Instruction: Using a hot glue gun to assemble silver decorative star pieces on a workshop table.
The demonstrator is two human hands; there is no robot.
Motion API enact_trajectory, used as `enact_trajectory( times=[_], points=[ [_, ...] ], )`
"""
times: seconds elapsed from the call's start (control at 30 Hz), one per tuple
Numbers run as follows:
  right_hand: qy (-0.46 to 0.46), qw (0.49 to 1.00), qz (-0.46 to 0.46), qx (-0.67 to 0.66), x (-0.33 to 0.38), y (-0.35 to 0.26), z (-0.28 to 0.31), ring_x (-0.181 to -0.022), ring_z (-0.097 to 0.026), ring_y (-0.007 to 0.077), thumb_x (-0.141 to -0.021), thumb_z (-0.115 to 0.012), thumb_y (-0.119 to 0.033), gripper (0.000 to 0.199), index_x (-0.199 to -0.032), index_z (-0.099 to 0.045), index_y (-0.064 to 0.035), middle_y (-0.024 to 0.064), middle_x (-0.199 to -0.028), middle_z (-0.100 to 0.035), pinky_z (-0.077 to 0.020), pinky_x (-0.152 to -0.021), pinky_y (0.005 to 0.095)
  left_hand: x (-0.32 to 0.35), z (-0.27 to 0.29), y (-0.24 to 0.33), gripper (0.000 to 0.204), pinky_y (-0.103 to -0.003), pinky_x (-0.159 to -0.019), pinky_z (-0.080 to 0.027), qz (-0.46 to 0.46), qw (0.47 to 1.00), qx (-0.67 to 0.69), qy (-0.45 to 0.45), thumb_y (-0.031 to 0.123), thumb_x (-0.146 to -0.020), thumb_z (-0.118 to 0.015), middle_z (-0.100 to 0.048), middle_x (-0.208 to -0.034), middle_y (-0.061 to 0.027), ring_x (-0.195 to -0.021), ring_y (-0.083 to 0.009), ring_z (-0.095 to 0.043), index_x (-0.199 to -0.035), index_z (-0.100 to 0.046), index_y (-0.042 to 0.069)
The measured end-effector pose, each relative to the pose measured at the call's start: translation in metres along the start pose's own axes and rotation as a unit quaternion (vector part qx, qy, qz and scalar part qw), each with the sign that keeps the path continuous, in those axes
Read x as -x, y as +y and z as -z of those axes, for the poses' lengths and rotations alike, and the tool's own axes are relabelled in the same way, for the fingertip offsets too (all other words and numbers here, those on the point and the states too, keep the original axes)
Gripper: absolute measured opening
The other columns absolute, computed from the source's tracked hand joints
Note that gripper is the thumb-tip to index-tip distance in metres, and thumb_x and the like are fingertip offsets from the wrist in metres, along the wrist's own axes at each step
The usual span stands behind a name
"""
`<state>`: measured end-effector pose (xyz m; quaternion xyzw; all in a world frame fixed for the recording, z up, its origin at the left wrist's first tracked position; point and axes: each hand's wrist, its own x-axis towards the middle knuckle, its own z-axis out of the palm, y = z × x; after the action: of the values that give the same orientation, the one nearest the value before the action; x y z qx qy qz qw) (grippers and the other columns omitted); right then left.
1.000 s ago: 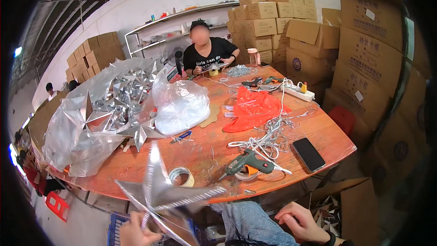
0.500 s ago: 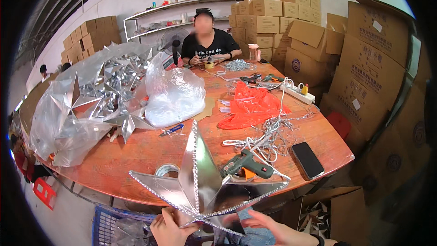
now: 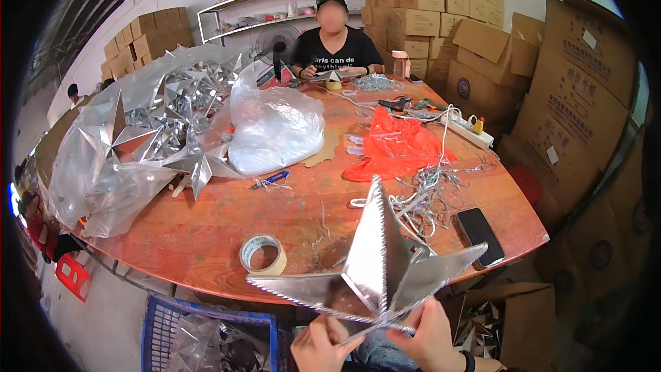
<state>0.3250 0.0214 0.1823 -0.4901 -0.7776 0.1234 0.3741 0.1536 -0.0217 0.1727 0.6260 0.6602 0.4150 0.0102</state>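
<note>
A large silver five-pointed star (image 3: pixel 365 258) with a beaded silver trim along its ridges and edges is held up at the table's near edge. My left hand (image 3: pixel 322 344) is closed on its lower left part. On the lower right, my right hand (image 3: pixel 428 337) grips the star too, thumb near the centre. Behind the star only a bit of the dark green glue gun (image 3: pixel 418 251) shows. A roll of tape (image 3: pixel 278 260) lies left of the star, and a black phone (image 3: pixel 480 235) to its right.
Clear bags of silver stars (image 3: pixel 179 110) cover the table's left. A red plastic bag (image 3: pixel 396 148), tangled silver trim (image 3: pixel 430 196) and a power strip (image 3: pixel 471 134) lie right. A blue crate (image 3: pixel 157 331) and an open carton (image 3: pixel 527 324) stand below. A co-worker (image 3: pixel 337 48) sits opposite.
The star has moved right in view and now covers most of the glue gun. My right hand, earlier open beside the star, has closed on it. The view has shifted, showing more of the crate.
</note>
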Motion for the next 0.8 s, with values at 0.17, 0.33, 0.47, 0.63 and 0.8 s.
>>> enact_trajectory(
  times=[0.17,0.33,0.47,0.63,0.8],
  points=[
    [0.003,0.989,-0.112,-0.098,-0.003,0.028,0.019,-0.058,-0.048,0.0096,-0.056,-0.077,0.003,0.058,-0.102,-0.041,-0.0017,0.0007,-0.071,-0.037,-0.0477,-0.053,0.0249,-0.002,-0.009,0.026,0.069,-0.039,-0.062,-0.05,-0.038,0.994,0.089,-0.043,0.021,-0.07,-0.077,-0.06,-0.083,-0.0192,-0.07,-0.0353,-0.06,-0.124,-0.041,-0.003],
    [0.154,0.978,-0.133,-0.042,0.047,0.071,0.049,-0.072,-0.055,0.0126,-0.057,-0.078,0.004,0.069,-0.11,-0.035,-0.0038,0.0061,-0.084,-0.055,-0.0473,-0.058,0.0264,-0.016,0.015,0.058,0.085,-0.04,-0.087,-0.045,-0.124,0.961,0.156,-0.192,0.026,-0.07,-0.077,-0.05,-0.12,-0.0232,-0.105,-0.0385,-0.052,-0.136,-0.031,-0.002],
    [0.276,0.948,-0.155,0.012,0.087,0.087,0.103,-0.083,-0.057,0.0164,-0.062,-0.076,0.004,0.081,-0.127,-0.029,-0.0004,0.0094,-0.096,-0.058,-0.0505,-0.062,0.0275,-0.011,0.011,0.057,0.095,-0.043,-0.1,-0.036,-0.079,0.956,0.114,-0.259,0.037,-0.069,-0.077,-0.04,-0.136,-0.0212,-0.122,-0.0378,-0.041,-0.142,-0.025,0.004],
    [0.347,0.849,-0.388,0.091,0.186,0.136,0.134,-0.079,-0.065,0.0254,-0.07,-0.07,0.0,0.061,-0.121,-0.037,-0.0036,0.0143,-0.089,-0.06,-0.0506,-0.06,0.0337,-0.003,-0.016,0.051,0.069,-0.034,-0.088,-0.041,-0.058,0.961,0.197,-0.187,0.012,-0.082,-0.061,-0.035,-0.142,-0.0124,-0.117,-0.0232,-0.046,-0.141,-0.027,0.002],
    [0.257,0.821,-0.494,0.125,0.315,0.171,0.123,-0.079,-0.06,0.0443,-0.07,-0.07,0.002,0.06,-0.119,-0.035,-0.0069,0.0248,-0.094,-0.057,-0.0486,-0.063,0.0401,0.005,-0.007,0.044,0.061,-0.037,-0.094,-0.038,-0.044,0.966,0.189,-0.173,0.015,-0.089,-0.05,-0.037,-0.141,-0.0145,-0.115,-0.0271,-0.048,-0.144,-0.024,0.008]
  ],
)
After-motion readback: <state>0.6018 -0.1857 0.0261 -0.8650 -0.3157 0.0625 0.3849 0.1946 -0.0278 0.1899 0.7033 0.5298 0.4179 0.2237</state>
